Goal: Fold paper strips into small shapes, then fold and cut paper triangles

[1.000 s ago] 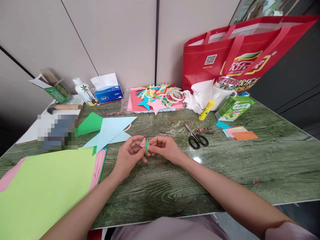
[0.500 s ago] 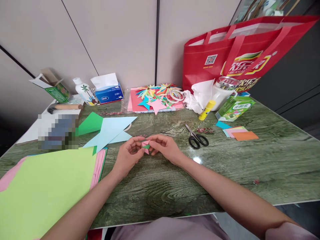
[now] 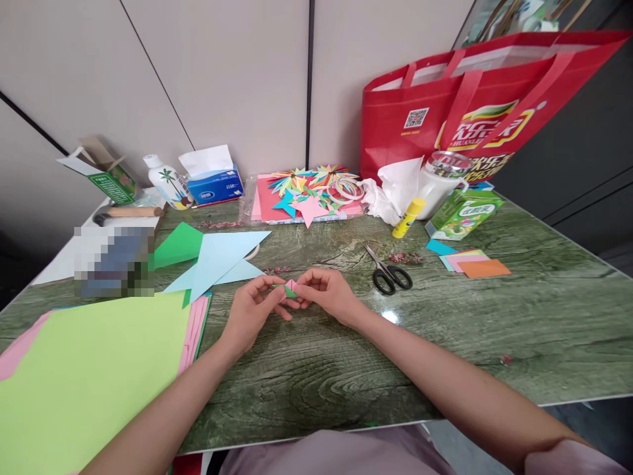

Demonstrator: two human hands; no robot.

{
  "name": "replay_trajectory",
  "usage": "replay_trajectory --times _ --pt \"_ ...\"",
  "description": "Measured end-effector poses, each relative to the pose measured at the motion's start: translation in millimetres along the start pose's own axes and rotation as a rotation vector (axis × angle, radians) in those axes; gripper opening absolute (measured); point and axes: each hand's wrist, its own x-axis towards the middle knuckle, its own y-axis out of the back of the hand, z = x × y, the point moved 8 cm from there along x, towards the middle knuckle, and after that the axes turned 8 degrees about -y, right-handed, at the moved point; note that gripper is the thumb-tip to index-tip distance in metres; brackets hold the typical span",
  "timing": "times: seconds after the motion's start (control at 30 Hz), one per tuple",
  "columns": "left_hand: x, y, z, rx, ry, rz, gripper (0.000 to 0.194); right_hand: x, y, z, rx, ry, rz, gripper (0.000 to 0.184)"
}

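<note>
Between my two hands, just above the table, is a small folded paper piece [image 3: 291,289] in pink and green. My left hand [image 3: 254,307] pinches its left side between thumb and fingers. The fingers of my right hand [image 3: 329,293] are closed on its right side. Much of the paper is covered by my fingertips. Black-handled scissors [image 3: 388,274] lie to the right of my right hand. Light blue folded paper [image 3: 222,257] and a green paper piece [image 3: 179,243] lie beyond my left hand.
Large coloured sheets [image 3: 109,363] are stacked at the left. A glue stick [image 3: 408,218], a green carton [image 3: 462,214], a white mug [image 3: 440,185] and small paper slips [image 3: 482,267] stand or lie at the right. Behind them rises a red bag [image 3: 395,125]. Paper stars [image 3: 310,210] lie at the back.
The folded paper has been turned in my fingers; its pink point now faces up, with green below. Both hands stay in nearly the same place.
</note>
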Motion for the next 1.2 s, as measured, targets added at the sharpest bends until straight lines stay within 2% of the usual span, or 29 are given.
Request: replay_trajectory --times 0.3,0.53,0.87,1.2 --pt "1 3.1 0 0.031 -0.026 -0.005 0.022 0 -3 0 0.016 0.058 -0.062 0.022" --pt "-1 -8.2 -2 0.032 0.008 -0.097 0.042 0 -1 0 0.027 0.081 -0.040 0.020" --pt "-6 -12.0 -3 0.194 -0.036 -0.066 0.057 -2 -6 1 -0.055 0.136 -0.048 0.018" --pt "-6 -10.2 -3 0.179 -0.032 -0.055 0.061 -2 -3 1 -0.110 0.150 0.004 0.019"
